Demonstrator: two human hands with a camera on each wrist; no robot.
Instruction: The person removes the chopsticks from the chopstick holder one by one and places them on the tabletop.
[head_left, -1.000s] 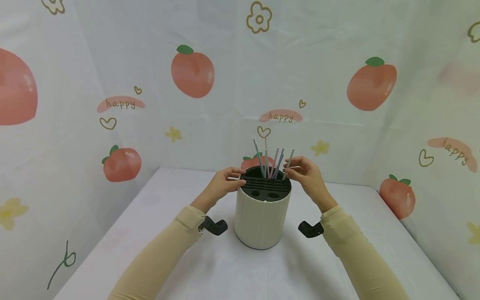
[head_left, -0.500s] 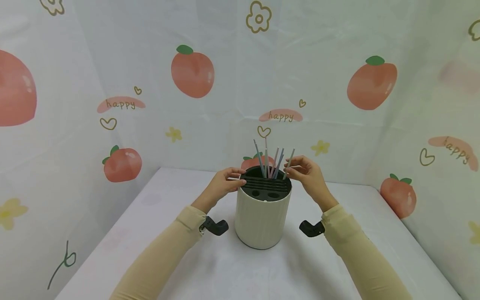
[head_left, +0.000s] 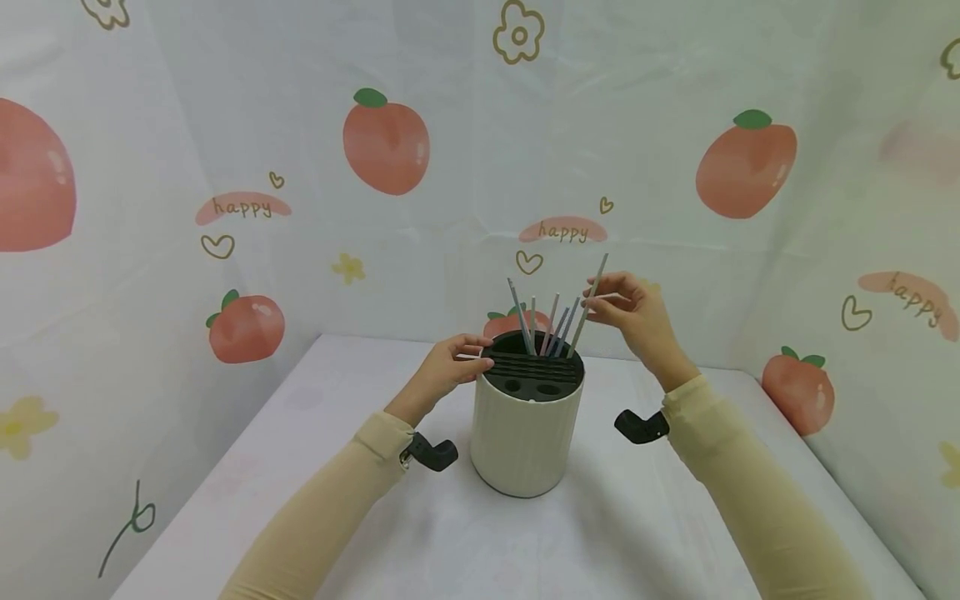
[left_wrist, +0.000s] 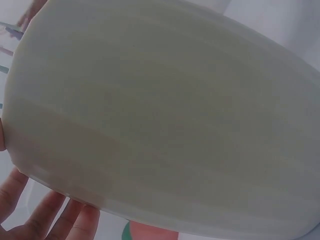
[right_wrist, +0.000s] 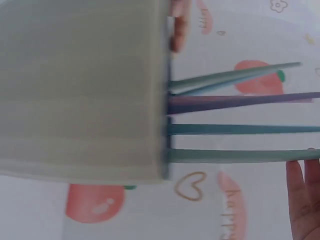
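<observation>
A cream cylindrical utensil holder [head_left: 525, 450] with a black slotted top stands upright on the table. At its left rim, my left hand [head_left: 444, 371] holds the edge with thumb and fingers; the left wrist view shows those fingers [left_wrist: 47, 212] against the side. Pale green and longer than its neighbours, a chopstick [head_left: 597, 279] leans right, pinched between the thumb and fingers of my right hand [head_left: 633, 312]. Its lower end is hidden inside the back compartment. Several other pastel chopsticks, among them a purple one [right_wrist: 225, 103] and a teal one [right_wrist: 240, 129], stand in that compartment.
The holder's lid has parallel slots [head_left: 532, 367] across the middle and two round holes near the front. A white table [head_left: 360, 533] lies under it. White cloth [head_left: 450, 125] printed with peaches hangs behind and at both sides.
My right hand has risen and moved right, drawing the green chopstick upward with it. One bluish chopstick near it now leans further right. My left hand stays at the rim.
</observation>
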